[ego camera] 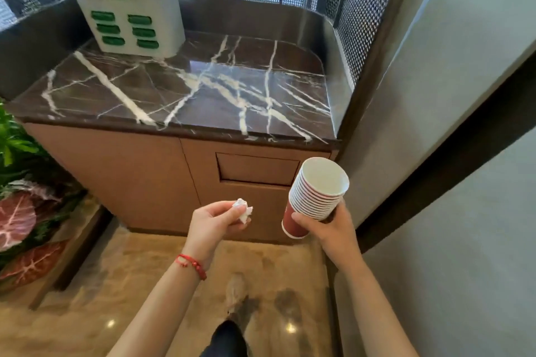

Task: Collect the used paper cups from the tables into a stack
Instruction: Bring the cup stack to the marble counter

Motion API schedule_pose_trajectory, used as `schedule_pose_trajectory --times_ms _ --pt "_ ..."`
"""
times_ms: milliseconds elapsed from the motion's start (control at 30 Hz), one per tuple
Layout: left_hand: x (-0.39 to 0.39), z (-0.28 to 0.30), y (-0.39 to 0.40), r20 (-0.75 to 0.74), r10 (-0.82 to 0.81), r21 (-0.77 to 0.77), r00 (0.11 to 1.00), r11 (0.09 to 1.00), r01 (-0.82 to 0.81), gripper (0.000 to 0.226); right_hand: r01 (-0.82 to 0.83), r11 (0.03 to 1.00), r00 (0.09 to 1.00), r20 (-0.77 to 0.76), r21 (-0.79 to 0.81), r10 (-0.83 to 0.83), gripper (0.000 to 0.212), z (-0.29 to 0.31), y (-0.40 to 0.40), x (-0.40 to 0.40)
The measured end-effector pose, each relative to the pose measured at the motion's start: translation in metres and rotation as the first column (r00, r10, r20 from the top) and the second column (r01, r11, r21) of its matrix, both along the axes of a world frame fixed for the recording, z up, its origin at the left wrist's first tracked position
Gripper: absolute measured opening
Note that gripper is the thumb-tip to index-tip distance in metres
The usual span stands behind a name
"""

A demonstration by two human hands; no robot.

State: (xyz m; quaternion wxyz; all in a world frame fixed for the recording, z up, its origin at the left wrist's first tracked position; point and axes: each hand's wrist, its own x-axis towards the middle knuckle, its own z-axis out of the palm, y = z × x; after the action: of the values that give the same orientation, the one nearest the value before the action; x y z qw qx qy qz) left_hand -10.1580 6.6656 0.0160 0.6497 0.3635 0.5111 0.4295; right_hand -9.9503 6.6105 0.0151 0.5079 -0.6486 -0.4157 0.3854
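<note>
My right hand [330, 226] grips a tall stack of red paper cups [314, 195], tilted with its white open mouth toward the upper right. Several nested rims show along the stack. My left hand [216, 220] pinches a crumpled white tissue [243, 210] between thumb and fingertips, to the left of the stack. Both hands hover in front of a brown cabinet [130, 177], just below a recessed flap panel [256, 169] in its front.
The cabinet carries a dark marble top [185, 93] with a white box with green slots [127, 6] at its back left. Leafy plants [20, 197] stand at the left. A grey wall [452, 153] closes the right side. My shoe [237, 295] is on the glossy floor.
</note>
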Motion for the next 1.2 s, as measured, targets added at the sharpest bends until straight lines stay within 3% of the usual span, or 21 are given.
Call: schedule_pose_trajectory --times_ms 100,267,467,833,1067,1200 --pt "0.017 -0.002 0.068 -0.028 -0.056 0.026 0.998 0.998 0.057 0.004 0.053 0.998 0.999 -0.010 0.024 -0.052 0.072 -0.003 0.062 0.012" --pt "0.047 0.014 0.172 0.047 -0.126 0.019 0.991 0.992 0.125 0.007 0.122 0.991 0.991 0.038 0.060 -0.125 0.059 0.009 0.159 0.031" --pt "0.079 0.021 0.258 0.032 -0.154 -0.012 0.988 0.988 0.155 0.007 0.196 0.977 0.978 0.053 0.089 -0.201 0.059 0.016 0.235 0.056" --pt "0.110 0.010 0.319 0.045 -0.135 -0.077 0.990 0.987 0.139 0.009 0.224 0.972 0.968 0.099 0.072 -0.230 0.065 -0.007 0.295 0.084" --pt "0.118 0.011 0.335 0.044 -0.149 -0.069 0.988 0.986 0.152 0.010 0.317 0.946 0.947 0.029 0.072 -0.319 0.081 -0.023 0.309 0.088" --pt "0.121 0.011 0.343 0.028 -0.161 -0.057 0.987 0.985 0.162 0.005 0.389 0.919 0.919 0.048 0.057 -0.392 0.073 -0.032 0.319 0.089"
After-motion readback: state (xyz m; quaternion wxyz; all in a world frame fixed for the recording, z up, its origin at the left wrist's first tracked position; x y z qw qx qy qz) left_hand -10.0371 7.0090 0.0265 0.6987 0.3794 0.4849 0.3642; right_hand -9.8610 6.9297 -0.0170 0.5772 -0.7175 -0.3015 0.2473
